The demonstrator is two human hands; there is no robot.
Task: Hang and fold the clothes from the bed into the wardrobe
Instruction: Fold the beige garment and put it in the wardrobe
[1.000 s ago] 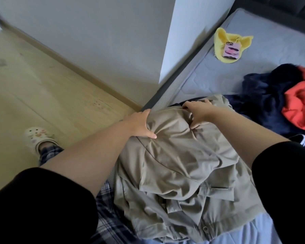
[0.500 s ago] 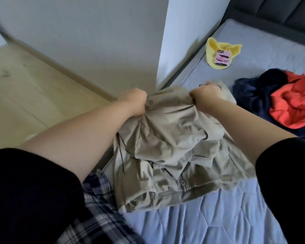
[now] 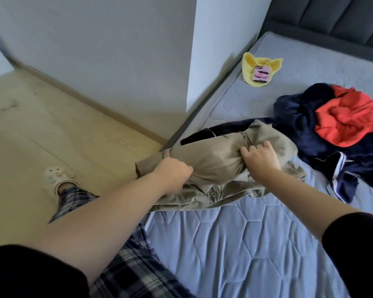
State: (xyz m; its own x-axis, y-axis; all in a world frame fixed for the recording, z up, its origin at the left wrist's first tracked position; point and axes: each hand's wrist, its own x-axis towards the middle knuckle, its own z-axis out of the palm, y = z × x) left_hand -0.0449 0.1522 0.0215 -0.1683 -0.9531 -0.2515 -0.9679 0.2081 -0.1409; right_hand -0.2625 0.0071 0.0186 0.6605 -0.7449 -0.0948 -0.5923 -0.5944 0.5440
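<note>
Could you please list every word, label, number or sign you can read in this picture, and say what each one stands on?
None can be read.
The pink tag on the yellow cloth item carries dark marks, too blurred to read.
The beige garment, the other clothes and the bed show no text.

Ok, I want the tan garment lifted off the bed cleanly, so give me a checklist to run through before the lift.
1. Left hand grips tan garment: ok.
2. Right hand grips it: ok.
3. Garment spread flat for folding: not ok, bunched.
4. Clear of the navy clothes: cannot tell, its far edge lies against dark cloth.
5. Bare mattress in front for laying it out: ok.
6. Hanger within reach: cannot tell, none in view.
</note>
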